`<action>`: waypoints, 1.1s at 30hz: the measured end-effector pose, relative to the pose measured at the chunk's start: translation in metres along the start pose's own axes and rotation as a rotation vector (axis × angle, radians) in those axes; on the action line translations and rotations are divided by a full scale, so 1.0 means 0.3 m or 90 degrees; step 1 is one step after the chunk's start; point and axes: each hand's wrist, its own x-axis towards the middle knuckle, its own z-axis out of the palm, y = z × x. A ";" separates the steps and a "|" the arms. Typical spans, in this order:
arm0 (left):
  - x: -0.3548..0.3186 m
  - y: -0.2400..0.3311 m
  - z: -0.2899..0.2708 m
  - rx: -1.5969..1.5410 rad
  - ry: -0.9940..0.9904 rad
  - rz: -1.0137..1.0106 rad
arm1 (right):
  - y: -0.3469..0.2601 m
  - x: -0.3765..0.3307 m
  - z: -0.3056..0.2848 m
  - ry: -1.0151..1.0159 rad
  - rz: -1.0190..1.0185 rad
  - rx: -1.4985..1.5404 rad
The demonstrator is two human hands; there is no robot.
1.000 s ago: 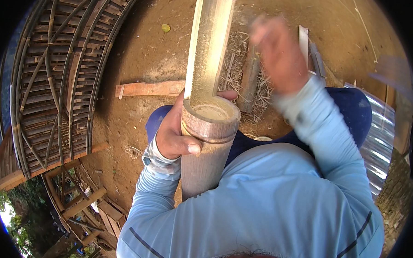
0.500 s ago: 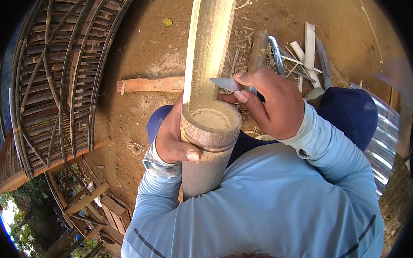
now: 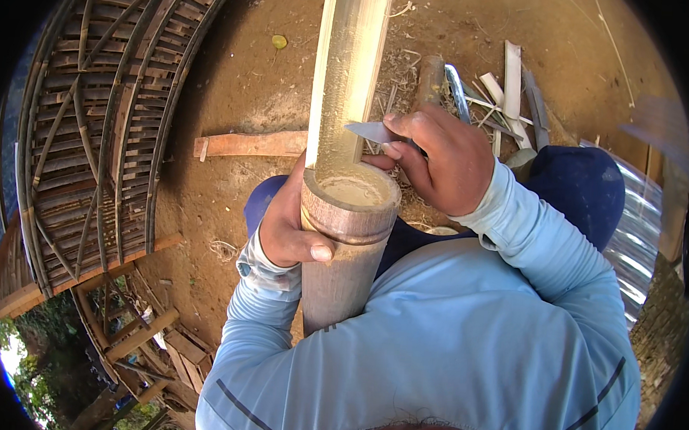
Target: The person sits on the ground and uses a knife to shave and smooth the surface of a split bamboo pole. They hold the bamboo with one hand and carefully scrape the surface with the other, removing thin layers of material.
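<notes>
A thick bamboo tube point(image 3: 340, 272) stands between my legs, its lower end against my shirt. Its far side runs on upward as a long split wall with a pale inner face, and a node closes the round part just below the rim. My left hand point(image 3: 289, 224) is wrapped round the tube from the left, thumb across the front near the node ring. My right hand point(image 3: 447, 162) grips a knife point(image 3: 370, 131), its pointed blade aimed left at the right edge of the split wall. The knife's handle is mostly hidden in my fingers.
On the dirt ground beyond lie a flat wooden board point(image 3: 251, 144), a short bamboo piece point(image 3: 431, 80), a long metal blade point(image 3: 457, 93) and several split strips point(image 3: 512, 80). A slatted bamboo structure point(image 3: 106, 120) stands at the left. Shiny corrugated sheet point(image 3: 634, 228) lies at the right.
My right hand with the knife has shifted slightly left and up along the split wall's edge. My left hand keeps its hold, and the tube has barely moved.
</notes>
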 end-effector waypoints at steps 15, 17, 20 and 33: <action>-0.004 0.010 0.011 0.009 0.024 -0.012 | -0.016 -0.006 -0.025 -0.040 0.002 0.049; -0.006 0.012 0.017 0.018 0.033 -0.015 | -0.017 -0.006 -0.019 -0.034 -0.022 0.055; -0.009 0.014 0.020 0.026 0.038 -0.016 | -0.022 -0.007 -0.022 -0.047 -0.008 0.034; -0.007 -0.022 -0.020 -0.010 -0.001 0.004 | 0.031 0.043 -0.027 0.023 -0.014 -0.080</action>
